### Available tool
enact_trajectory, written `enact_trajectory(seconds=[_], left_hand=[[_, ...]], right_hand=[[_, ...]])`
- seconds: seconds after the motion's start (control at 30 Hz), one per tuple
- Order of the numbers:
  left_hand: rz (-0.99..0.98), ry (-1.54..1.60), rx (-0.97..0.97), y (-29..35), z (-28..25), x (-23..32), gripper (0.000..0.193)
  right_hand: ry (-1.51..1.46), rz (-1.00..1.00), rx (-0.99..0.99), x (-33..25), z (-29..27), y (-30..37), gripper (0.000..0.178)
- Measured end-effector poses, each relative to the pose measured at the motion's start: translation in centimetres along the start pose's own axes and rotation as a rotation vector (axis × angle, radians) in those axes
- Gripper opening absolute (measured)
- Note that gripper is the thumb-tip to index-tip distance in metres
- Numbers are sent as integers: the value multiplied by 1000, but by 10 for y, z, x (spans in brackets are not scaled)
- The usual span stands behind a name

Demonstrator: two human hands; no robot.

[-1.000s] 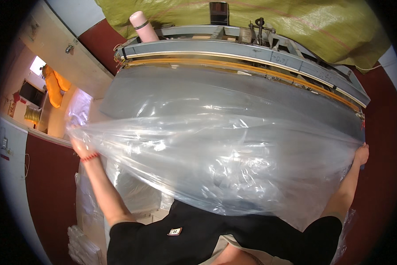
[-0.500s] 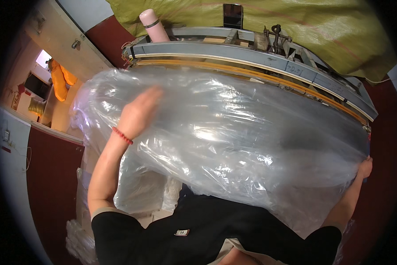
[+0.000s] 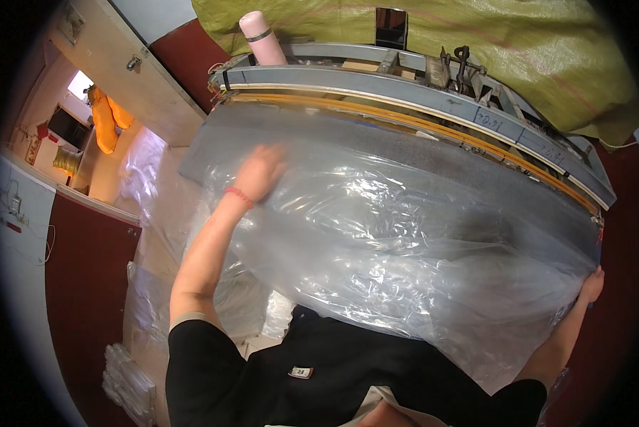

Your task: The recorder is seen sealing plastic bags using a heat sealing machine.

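Note:
A wide sheet of clear plastic film (image 3: pixel 376 235) lies wrinkled and shiny over a grey worktable (image 3: pixel 223 139), sagging over the near edge toward my body. My left hand (image 3: pixel 261 172), a red beaded bracelet at its wrist, is laid flat on the film's left part with the fingers stretched out, slightly smeared by motion. At the table's right end, my right hand (image 3: pixel 591 285) is closed on the film's edge; its fingertips are partly hidden.
Along the far side runs a grey metal frame (image 3: pixel 376 84) with orange strips (image 3: pixel 348 109) in front. A pink bottle (image 3: pixel 262 43) stands behind it, near a yellow-green woven cover (image 3: pixel 476 28). More plastic (image 3: pixel 127 384) lies low at left, below an open door (image 3: pixel 120 64).
The film has come away from the table's far left corner and far edge, baring the grey surface. My left hand has moved right across the film; my right hand stays at the right end.

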State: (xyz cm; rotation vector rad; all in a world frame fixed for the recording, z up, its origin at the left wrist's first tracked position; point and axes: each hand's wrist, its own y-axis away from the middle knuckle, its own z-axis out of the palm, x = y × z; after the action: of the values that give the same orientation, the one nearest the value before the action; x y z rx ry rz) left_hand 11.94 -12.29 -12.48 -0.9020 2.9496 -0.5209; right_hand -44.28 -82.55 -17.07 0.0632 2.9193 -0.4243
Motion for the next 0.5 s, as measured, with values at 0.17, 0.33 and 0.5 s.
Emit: enact_trajectory(seconds=[0.17,0.33,0.5], left_hand=[[-192,74,146,-20,12,-1,20],[-248,202,384,-33,31,-5,16],[-214,168,292,-34,36,-10,14]], right_hand=[[-1075,23,-124,60,2,-33,49],[-1446,80,-151,109,-48,-22,47],[-1390,75,-114,123,-54,-28,43]])
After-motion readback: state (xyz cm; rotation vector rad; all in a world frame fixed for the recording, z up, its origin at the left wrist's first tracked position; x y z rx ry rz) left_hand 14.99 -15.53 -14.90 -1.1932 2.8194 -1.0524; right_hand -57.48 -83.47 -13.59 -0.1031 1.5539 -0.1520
